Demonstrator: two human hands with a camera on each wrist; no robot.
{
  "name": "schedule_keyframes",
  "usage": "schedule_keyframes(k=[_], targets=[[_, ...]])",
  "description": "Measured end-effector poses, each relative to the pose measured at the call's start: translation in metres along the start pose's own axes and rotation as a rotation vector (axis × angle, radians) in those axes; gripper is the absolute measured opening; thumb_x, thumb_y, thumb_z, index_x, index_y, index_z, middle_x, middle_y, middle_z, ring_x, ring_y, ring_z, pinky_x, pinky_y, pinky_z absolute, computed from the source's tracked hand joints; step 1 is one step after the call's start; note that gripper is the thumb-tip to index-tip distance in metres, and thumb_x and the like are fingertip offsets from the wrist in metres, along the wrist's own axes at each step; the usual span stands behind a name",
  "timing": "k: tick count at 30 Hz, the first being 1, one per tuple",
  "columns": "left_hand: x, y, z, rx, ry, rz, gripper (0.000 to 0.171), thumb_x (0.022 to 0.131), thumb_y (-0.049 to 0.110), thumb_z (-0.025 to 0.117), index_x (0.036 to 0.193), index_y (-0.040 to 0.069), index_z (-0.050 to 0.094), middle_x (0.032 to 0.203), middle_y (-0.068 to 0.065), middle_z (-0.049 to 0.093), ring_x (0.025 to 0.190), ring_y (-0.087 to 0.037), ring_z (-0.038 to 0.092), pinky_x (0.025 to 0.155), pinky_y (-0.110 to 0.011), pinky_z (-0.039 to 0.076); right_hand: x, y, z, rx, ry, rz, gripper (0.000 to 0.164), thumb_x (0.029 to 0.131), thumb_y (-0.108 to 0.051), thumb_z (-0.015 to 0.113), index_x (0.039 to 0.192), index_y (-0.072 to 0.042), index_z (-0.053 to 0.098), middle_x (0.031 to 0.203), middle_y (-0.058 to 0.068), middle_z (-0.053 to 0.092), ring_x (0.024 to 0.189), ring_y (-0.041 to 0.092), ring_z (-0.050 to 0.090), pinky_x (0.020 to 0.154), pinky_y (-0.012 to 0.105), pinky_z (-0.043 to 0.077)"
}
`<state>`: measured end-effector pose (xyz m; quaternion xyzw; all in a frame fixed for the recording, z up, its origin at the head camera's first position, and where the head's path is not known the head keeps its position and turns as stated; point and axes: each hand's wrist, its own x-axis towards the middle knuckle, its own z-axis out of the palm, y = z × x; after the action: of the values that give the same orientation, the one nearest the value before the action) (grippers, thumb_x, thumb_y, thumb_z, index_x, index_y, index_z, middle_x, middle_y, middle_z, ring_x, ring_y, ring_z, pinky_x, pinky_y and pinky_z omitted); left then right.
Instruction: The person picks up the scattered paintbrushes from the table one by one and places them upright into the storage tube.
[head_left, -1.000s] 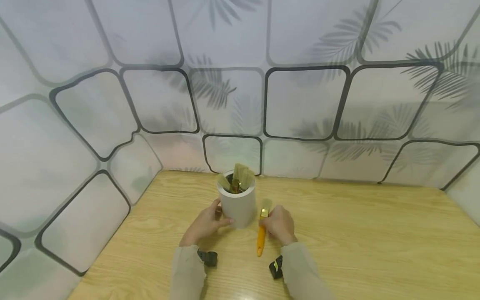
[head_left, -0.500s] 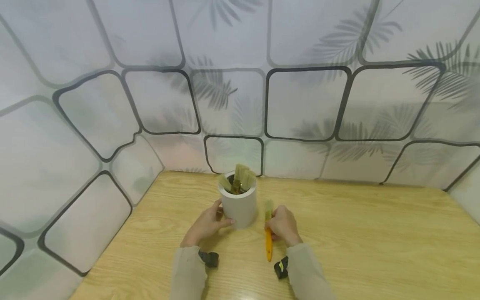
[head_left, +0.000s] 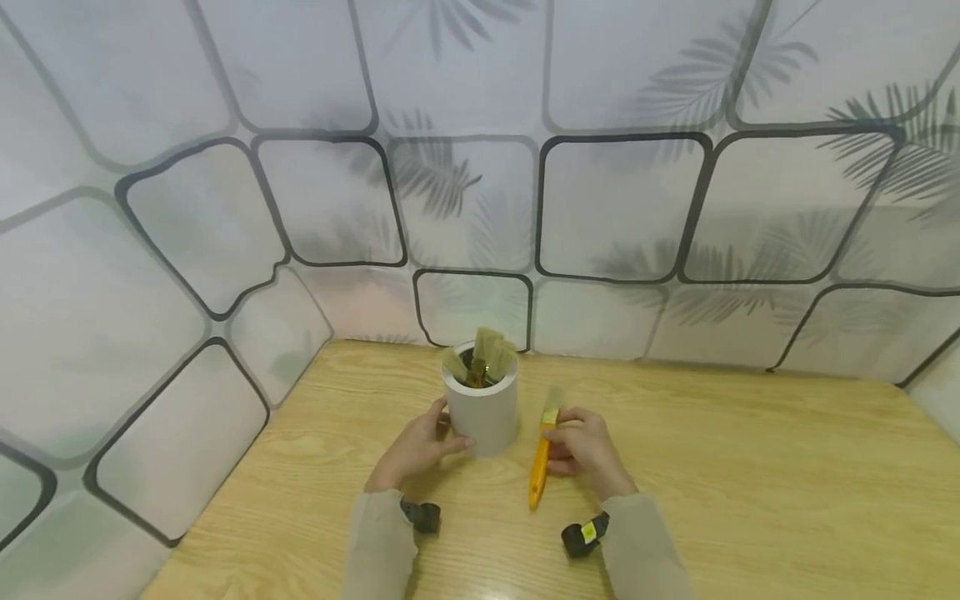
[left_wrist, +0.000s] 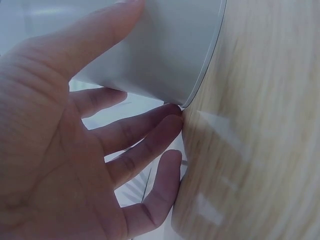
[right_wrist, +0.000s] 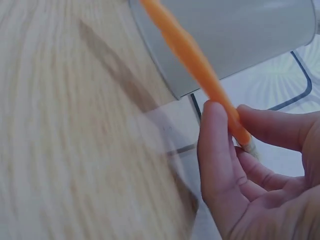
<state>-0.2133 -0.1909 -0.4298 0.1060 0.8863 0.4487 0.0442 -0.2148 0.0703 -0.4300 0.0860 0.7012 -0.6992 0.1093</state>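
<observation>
A white cylindrical cup (head_left: pixel 486 417) stands upright on the table, with several brushes (head_left: pixel 492 352) in it, pale bristles up. My left hand (head_left: pixel 416 450) holds its lower left side. The left wrist view shows the thumb along the cup wall (left_wrist: pixel 165 55) and the fingers at its side near the base. Just right of the cup, my right hand (head_left: pixel 591 452) pinches a paintbrush (head_left: pixel 538 473) between thumb and fingers. Its orange handle points toward me and its pale bristles point away. In the right wrist view the handle (right_wrist: pixel 192 57) passes in front of the cup.
The wooden table (head_left: pixel 720 467) reaches back to a wall (head_left: pixel 615 200) patterned with dark outlines and leaves. Another wall (head_left: pixel 90 317) rises at the left. A small black device (head_left: pixel 585 536) is strapped at the right wrist, another (head_left: pixel 423 517) at the left.
My right hand has moved a little to the right with the paintbrush, away from the cup, and the brush now tilts to the right at its bristle end. The left hand stays on the cup.
</observation>
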Motion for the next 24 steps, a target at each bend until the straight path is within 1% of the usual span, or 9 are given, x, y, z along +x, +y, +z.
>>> schedule_keyframes(k=[5,11,16,20,24], targets=[[0.000,-0.001,0.000,-0.016,0.002,-0.006,0.083,0.089,0.017,0.081,0.153,-0.006,0.034,0.132,-0.028,0.060,0.118,-0.043,0.060,0.101,-0.056,0.048,-0.001,-0.002,-0.003,0.087,-0.003,-0.019,0.032,0.094,0.002,0.065,0.121,0.005,0.048,0.089,0.014,0.068,0.071,0.021,0.068,0.064,0.037,0.062],[0.000,-0.002,0.000,-0.018,0.002,-0.009,0.083,0.089,0.018,0.081,0.154,-0.005,0.034,0.132,-0.027,0.060,0.118,-0.041,0.060,0.100,-0.056,0.048,-0.002,-0.009,-0.005,0.134,0.012,-0.021,0.029,0.097,0.001,0.061,0.123,0.005,0.049,0.088,0.013,0.067,0.070,0.019,0.069,0.064,0.035,0.062],[0.000,0.000,-0.001,-0.014,0.000,-0.006,0.083,0.089,0.018,0.081,0.154,-0.005,0.034,0.132,-0.027,0.060,0.118,-0.041,0.060,0.100,-0.056,0.048,-0.004,-0.017,-0.006,0.156,0.019,-0.040,0.026,0.099,0.000,0.057,0.123,0.005,0.048,0.095,0.013,0.066,0.073,0.020,0.069,0.067,0.036,0.062],[-0.001,0.000,-0.002,-0.009,-0.002,-0.003,0.083,0.089,0.018,0.081,0.154,-0.004,0.034,0.132,-0.027,0.060,0.118,-0.042,0.060,0.099,-0.056,0.049,-0.006,-0.024,-0.006,0.198,0.019,-0.056,0.023,0.100,-0.002,0.057,0.121,0.003,0.046,0.096,0.011,0.065,0.073,0.019,0.069,0.070,0.039,0.062],[0.000,-0.002,-0.001,-0.005,-0.004,-0.005,0.083,0.089,0.019,0.081,0.154,-0.004,0.034,0.133,-0.027,0.059,0.118,-0.042,0.059,0.099,-0.055,0.049,-0.008,-0.031,-0.006,0.247,0.030,-0.071,0.018,0.101,-0.002,0.056,0.115,-0.001,0.046,0.091,0.008,0.064,0.071,0.017,0.068,0.067,0.036,0.062]])
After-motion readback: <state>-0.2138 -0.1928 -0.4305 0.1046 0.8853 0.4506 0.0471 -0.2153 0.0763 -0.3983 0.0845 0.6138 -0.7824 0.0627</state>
